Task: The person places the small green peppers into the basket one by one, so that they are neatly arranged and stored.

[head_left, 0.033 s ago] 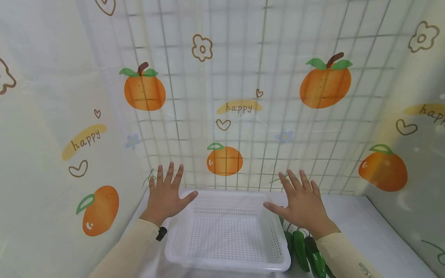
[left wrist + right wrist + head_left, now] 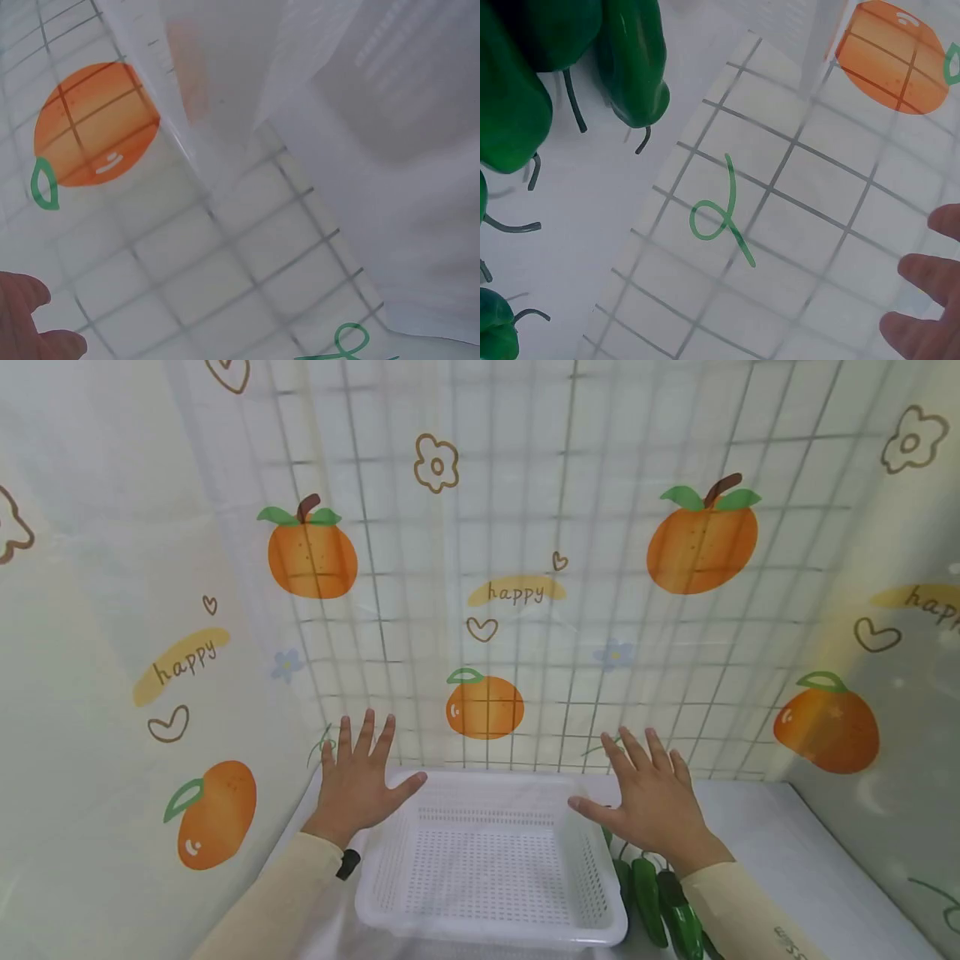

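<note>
Both hands are held up with fingers spread, one on each side of a white plastic basket (image 2: 487, 931). My left hand (image 2: 356, 793) is above the basket's far left corner and holds nothing. Over the right side, my right hand (image 2: 652, 806) is likewise bare, with its thumb pointing toward the basket. Several green peppers (image 2: 647, 897) lie on the table right of the basket, partly hidden by the right hand and sleeve. In the right wrist view, the green peppers (image 2: 634, 60) show dark curved stems, and a few fingertips (image 2: 922, 277) appear at the right edge. Fingertips (image 2: 64, 343) show at lower left in the left wrist view.
A white table (image 2: 780, 843) carries the basket and peppers. Around it hangs a pale sheet (image 2: 517, 510) printed with oranges, hearts and "happy", with a wire grid showing through at the back. A black band (image 2: 348, 864) sits at the left wrist.
</note>
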Demonstrator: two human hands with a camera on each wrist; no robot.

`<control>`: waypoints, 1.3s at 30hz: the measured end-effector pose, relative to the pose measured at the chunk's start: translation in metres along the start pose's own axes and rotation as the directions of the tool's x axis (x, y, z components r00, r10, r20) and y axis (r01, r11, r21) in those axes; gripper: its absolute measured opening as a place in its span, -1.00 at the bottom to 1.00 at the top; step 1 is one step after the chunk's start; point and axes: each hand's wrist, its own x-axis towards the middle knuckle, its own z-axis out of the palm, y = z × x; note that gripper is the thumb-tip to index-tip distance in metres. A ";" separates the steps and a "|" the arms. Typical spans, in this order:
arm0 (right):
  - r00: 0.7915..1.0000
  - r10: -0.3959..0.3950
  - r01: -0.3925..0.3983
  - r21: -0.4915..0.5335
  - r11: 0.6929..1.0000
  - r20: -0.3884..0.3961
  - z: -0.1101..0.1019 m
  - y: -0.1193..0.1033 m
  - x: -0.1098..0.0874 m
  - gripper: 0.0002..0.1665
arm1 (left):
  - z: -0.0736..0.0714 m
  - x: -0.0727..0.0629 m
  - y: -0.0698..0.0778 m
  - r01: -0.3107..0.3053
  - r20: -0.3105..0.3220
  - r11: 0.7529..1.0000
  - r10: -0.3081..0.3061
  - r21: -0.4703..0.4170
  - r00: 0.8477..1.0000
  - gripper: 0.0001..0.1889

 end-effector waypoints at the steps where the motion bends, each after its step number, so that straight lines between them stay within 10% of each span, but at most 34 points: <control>1: 1.000 0.000 -0.001 0.003 1.000 0.006 -0.001 0.000 0.000 0.45 | 0.001 0.001 -0.001 -0.003 0.000 1.000 0.003 -0.002 1.000 0.14; 8: 0.999 0.024 -0.025 0.053 0.998 0.026 -0.013 0.002 0.001 0.41 | 0.007 -0.003 -0.018 -0.013 0.076 0.990 0.024 -0.143 0.997 0.08; 12: 0.998 0.035 -0.039 0.074 0.996 0.058 -0.014 0.006 -0.004 0.36 | 0.022 -0.024 -0.033 0.036 0.215 0.934 0.044 -0.355 0.976 0.03; 18: 0.994 0.039 -0.051 0.120 0.991 0.101 -0.012 0.020 -0.019 0.08 | 0.055 -0.052 -0.036 0.221 0.352 0.732 0.028 -0.644 0.936 -0.07; 29: 0.977 0.043 -0.075 0.144 0.987 0.211 0.018 0.041 -0.056 0.03 | 0.090 -0.071 -0.021 0.344 0.377 0.436 -0.011 -0.832 0.926 -0.07; 39: 0.939 0.101 -0.151 0.129 0.980 0.328 0.030 0.036 -0.065 0.12 | 0.090 -0.075 -0.028 0.335 0.347 0.210 0.018 -0.918 0.938 -0.14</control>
